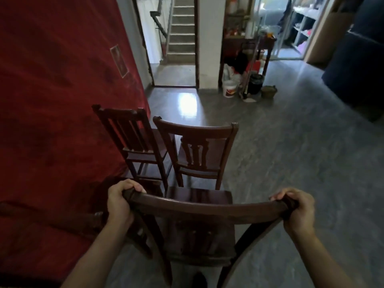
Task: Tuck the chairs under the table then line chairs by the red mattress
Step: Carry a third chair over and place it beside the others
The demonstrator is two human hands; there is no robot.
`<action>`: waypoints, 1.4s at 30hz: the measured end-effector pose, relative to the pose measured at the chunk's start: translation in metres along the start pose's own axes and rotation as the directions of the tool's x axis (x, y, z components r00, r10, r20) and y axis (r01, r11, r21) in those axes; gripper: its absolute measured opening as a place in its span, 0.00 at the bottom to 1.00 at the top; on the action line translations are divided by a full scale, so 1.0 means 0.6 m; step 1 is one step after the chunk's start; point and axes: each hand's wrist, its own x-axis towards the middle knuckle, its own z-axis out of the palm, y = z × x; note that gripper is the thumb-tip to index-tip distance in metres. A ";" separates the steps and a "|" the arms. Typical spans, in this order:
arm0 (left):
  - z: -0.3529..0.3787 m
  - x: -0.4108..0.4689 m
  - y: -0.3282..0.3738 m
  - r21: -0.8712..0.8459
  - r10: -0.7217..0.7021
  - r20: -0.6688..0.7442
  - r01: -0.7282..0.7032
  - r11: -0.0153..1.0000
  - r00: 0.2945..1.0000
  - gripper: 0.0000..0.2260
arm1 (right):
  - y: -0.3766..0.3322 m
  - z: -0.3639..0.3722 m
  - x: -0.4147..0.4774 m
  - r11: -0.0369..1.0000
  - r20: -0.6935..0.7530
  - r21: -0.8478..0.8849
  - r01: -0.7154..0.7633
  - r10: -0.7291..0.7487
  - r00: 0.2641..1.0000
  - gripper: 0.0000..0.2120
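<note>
Gripping the top rail of the near chair (207, 208), left hand (119, 201) and right hand (299, 208) curl round its ends; upper centre, the white bucket (229, 89) carries an unreadable red label.

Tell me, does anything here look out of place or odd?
Only the red mattress: it stands upright on its edge at the left, not lying flat. The slatted chair and curved-back chair beside it stand upright.

Grey polished floor (291, 163), with a bright glare patch (188, 102) before an open doorway. Concrete stairs (182, 28) rise beyond it. White pillar (208, 48) right of the door, then a dark cluttered stand (232, 44). White bucket (229, 89), black bin (255, 84) and basket (268, 91) sit on the floor beside it. Pale shelves (301, 28) in the daylit far room.
</note>
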 end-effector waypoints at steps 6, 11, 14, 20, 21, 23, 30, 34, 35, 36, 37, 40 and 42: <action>-0.013 0.132 -0.036 -0.002 -0.047 0.063 0.047 0.999 0.997 0.12 | 0.066 0.048 0.075 0.998 0.010 -0.070 0.003 -0.002 1.000 0.13; -0.028 0.204 -0.072 0.021 -0.058 0.093 0.057 0.998 0.994 0.12 | 0.121 0.067 0.110 0.994 0.019 -0.103 0.021 -0.019 1.000 0.13; -0.029 0.226 -0.077 0.013 -0.040 0.101 0.039 0.999 0.994 0.12 | 0.133 0.083 0.117 0.994 0.014 -0.089 0.061 -0.060 0.998 0.13; -0.049 0.225 -0.080 0.058 -0.018 0.110 0.012 0.998 0.994 0.15 | 0.132 0.090 0.095 0.990 0.018 -0.116 0.077 -0.076 0.997 0.13; -0.057 0.220 -0.081 0.082 -0.024 0.122 0.014 0.996 0.992 0.17 | 0.131 0.088 0.084 0.989 0.016 -0.126 0.072 -0.071 0.997 0.13; -0.072 0.208 -0.083 0.120 -0.028 0.148 0.010 0.993 0.989 0.19 | 0.131 0.085 0.068 0.988 0.000 -0.143 0.064 -0.065 0.998 0.13; -0.123 0.158 -0.085 0.281 -0.064 0.181 0.011 0.960 0.981 0.12 | 0.137 0.066 -0.003 0.977 -0.101 -0.210 -0.024 0.002 0.995 0.12; -0.144 0.130 -0.093 0.379 -0.018 0.203 -0.061 0.923 0.979 0.13 | 0.138 0.061 -0.044 0.948 -0.148 -0.316 -0.022 -0.026 0.989 0.13; -0.149 0.124 -0.094 0.386 -0.011 0.214 -0.074 0.919 0.977 0.13 | 0.136 0.063 -0.052 0.944 -0.162 -0.329 -0.027 -0.029 0.986 0.12; -0.155 0.118 -0.095 0.390 -0.007 0.223 -0.083 0.917 0.975 0.12 | 0.133 0.065 -0.061 0.941 -0.173 -0.337 -0.032 -0.029 0.985 0.12; -0.162 0.111 -0.096 0.395 -0.009 0.228 -0.084 0.915 0.974 0.12 | 0.131 0.067 -0.071 0.938 -0.181 -0.345 -0.039 -0.026 0.983 0.12; -0.179 0.095 -0.102 0.397 -0.023 0.229 -0.072 0.915 0.973 0.13 | 0.127 0.071 -0.100 0.933 -0.200 -0.355 -0.062 -0.012 0.980 0.11; -0.185 0.092 -0.104 0.401 -0.025 0.221 -0.068 0.914 0.975 0.13 | 0.124 0.073 -0.111 0.931 -0.211 -0.357 -0.078 0.001 0.977 0.13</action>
